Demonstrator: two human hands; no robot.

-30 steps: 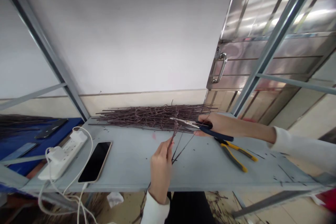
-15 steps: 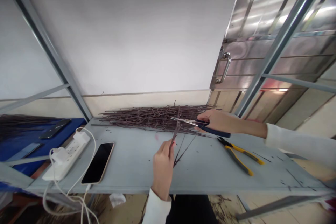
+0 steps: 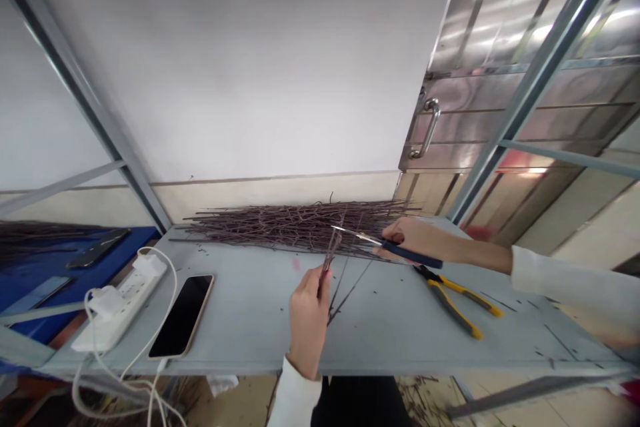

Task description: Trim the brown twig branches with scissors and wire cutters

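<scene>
My left hand is closed around a few thin dark twigs, which point up and away from me. In my right hand are scissors with dark blue handles. Their blades reach left to the twigs just above my left fingers and look nearly closed. Behind both hands a long pile of brown twigs lies along the back of the grey table. Two loose twigs slant beside my left hand.
Pliers with yellow and black handles lie right of my hands. Leftward are a phone on a cable and a white power strip. Metal posts frame the table. Twig bits are scattered on the right.
The scissor blades have closed from a wider gap at the twigs. My right hand has shifted slightly right and down. My left hand still grips its twigs.
</scene>
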